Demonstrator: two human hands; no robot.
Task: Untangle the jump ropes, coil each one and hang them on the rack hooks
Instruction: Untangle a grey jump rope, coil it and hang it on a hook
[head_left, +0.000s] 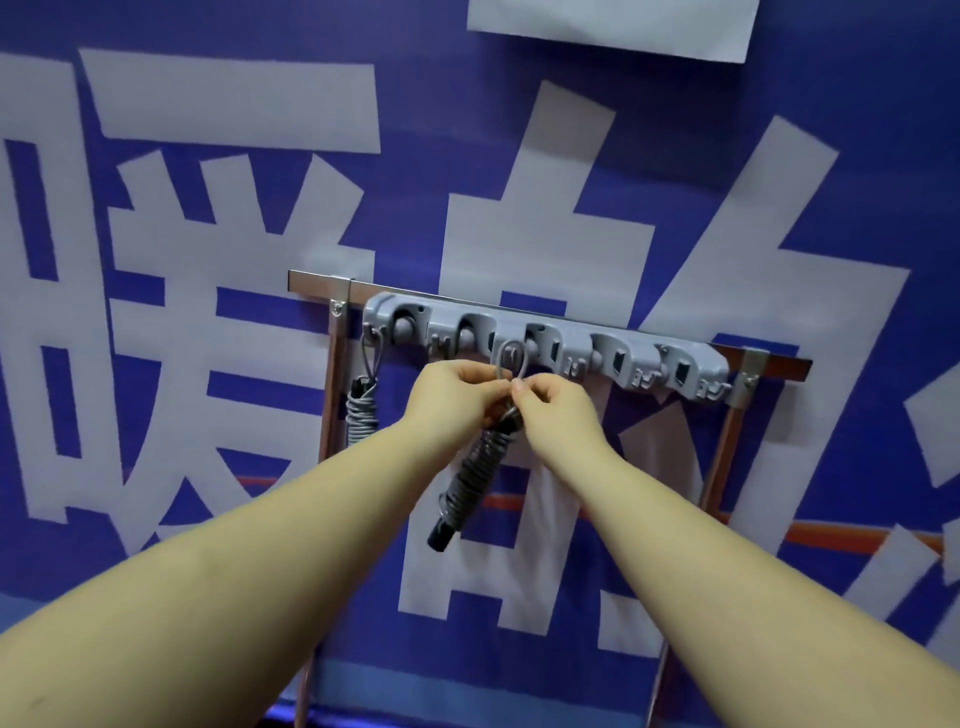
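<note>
While both your forearms are reaching up from the lower corners, your left hand (451, 391) and right hand (551, 404) are pinching the coiled jump rope (477, 470) at frame centre, its loop (511, 358) lying over the grey rack (545, 343); a second coiled rope (359, 415) is hanging at the rack's left end; large white characters are filling the blue banner (675, 130), too cropped to read.

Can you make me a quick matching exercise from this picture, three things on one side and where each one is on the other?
Things:
1. first coiled rope
2. second coiled rope
3. grey hook rack

Places:
A. fixed on the metal rail
B. held by the left hand and right hand
C. hanging from the leftmost hook

Pairs: 1-C, 2-B, 3-A
</note>
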